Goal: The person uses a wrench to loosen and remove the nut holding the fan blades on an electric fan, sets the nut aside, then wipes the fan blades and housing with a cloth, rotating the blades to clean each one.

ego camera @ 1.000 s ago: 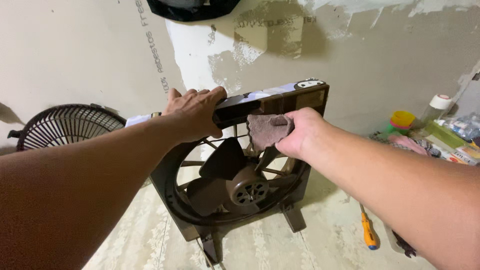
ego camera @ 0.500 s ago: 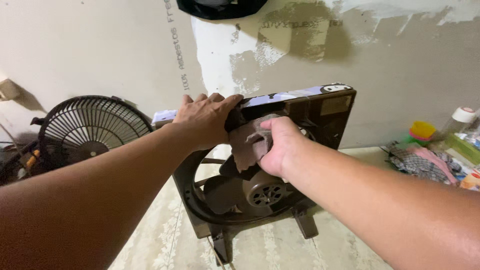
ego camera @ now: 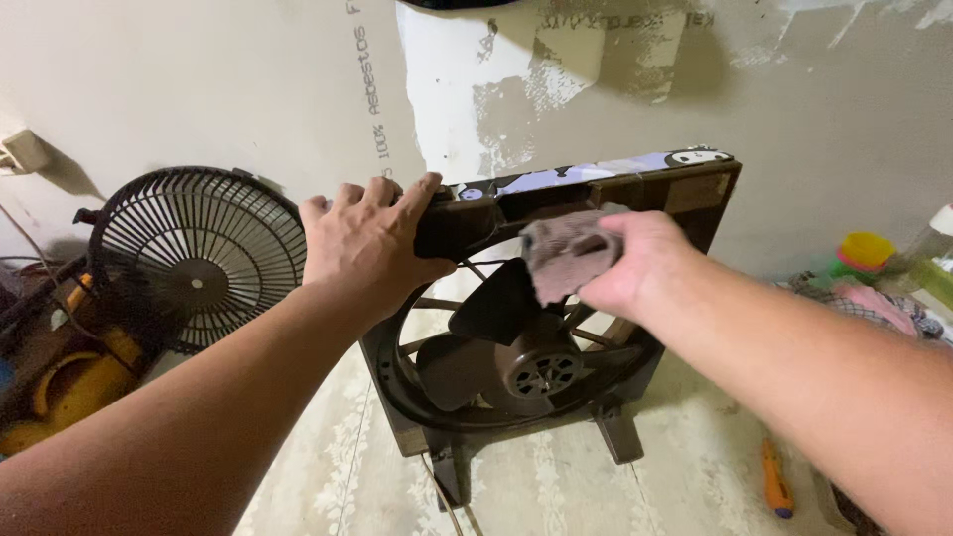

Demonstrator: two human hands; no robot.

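Box fan (ego camera: 556, 367) upright (facing camera) — top edge horizontal.

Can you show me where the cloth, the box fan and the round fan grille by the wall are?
cloth (ego camera: 564, 256): head view, middle of the brownish rag in the right hand.
box fan (ego camera: 703, 194): head view, upper right corner of its dark square frame.
round fan grille (ego camera: 195, 260): head view, ribs just above its hub.

The pale patterned floor (ego camera: 685, 457) carries a box fan (ego camera: 516, 377) and screwdriver (ego camera: 775, 480).
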